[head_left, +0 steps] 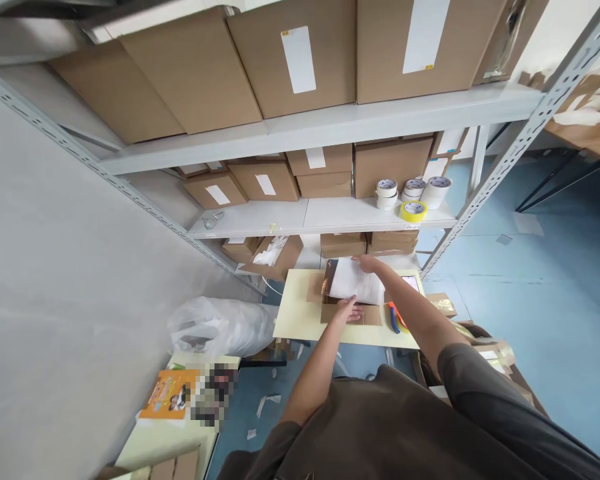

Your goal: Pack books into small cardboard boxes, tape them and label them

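A white sheet [357, 281], which looks like wrapping, lies over a flat dark item with an orange picture [329, 275]; most of that item is covered. Both sit in or over an open cardboard box [350, 315] on the pale yellow table. My right hand [367, 264] grips the sheet at its far edge, fingers partly hidden. At the near edge, my left hand [349, 310] touches the sheet with its thumb, and its other fingers stretch out over the box flap. A blue and orange tape dispenser [395, 318] lies right of the box.
Shelves [280, 137] with cardboard boxes rise behind the table [295, 320]. White tape rolls [387, 193] and a yellow roll [413, 211] stand on the middle shelf. A plastic bag [220, 327] bulges at left, near an orange booklet [167, 393]. Open cartons [495, 363] are at right.
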A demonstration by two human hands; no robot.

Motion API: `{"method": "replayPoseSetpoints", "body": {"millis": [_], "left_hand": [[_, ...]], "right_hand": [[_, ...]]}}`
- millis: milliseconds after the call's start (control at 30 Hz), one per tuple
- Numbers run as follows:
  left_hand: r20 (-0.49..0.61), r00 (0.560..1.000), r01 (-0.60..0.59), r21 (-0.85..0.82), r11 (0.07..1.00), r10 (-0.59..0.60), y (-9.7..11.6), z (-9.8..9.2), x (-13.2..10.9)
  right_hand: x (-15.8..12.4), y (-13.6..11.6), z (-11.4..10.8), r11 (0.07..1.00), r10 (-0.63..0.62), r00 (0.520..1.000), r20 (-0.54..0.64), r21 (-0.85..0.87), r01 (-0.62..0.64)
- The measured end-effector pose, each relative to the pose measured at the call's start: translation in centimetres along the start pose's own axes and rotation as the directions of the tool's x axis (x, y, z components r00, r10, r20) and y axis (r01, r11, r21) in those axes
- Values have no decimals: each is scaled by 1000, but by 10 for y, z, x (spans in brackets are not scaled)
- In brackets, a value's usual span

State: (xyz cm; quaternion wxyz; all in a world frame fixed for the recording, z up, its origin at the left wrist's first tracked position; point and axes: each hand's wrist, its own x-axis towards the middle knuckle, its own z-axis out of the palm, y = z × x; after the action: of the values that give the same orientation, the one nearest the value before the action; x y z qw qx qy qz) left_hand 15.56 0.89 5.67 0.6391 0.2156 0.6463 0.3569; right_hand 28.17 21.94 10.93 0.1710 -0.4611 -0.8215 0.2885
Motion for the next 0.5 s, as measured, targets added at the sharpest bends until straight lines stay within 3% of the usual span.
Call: {"method": "replayPoseSetpoints", "body": {"millis": [100,267,367,433,500], "left_hand": [[-123,992,62,202,977,-38,7,-26,2],[-244,948,-113,345,932,206,22,-82,5],[-398,835,-142,513,847,381,27,-108,11],[-478,748,-95,610,787,460,26,-121,18],[-506,732,-33,641,767,455,24,-131,27]], "right_hand": [[-7,-1,7,994,51,997,59,-98,-45],[-29,8,17,980,111,989,101,-176,-92],[-44,14,20,989,99,992,74,-114,-90],[-56,18,21,993,102,994,42,-72,-99],[-70,22,20,992,118,993,8,-44,-118]]}}
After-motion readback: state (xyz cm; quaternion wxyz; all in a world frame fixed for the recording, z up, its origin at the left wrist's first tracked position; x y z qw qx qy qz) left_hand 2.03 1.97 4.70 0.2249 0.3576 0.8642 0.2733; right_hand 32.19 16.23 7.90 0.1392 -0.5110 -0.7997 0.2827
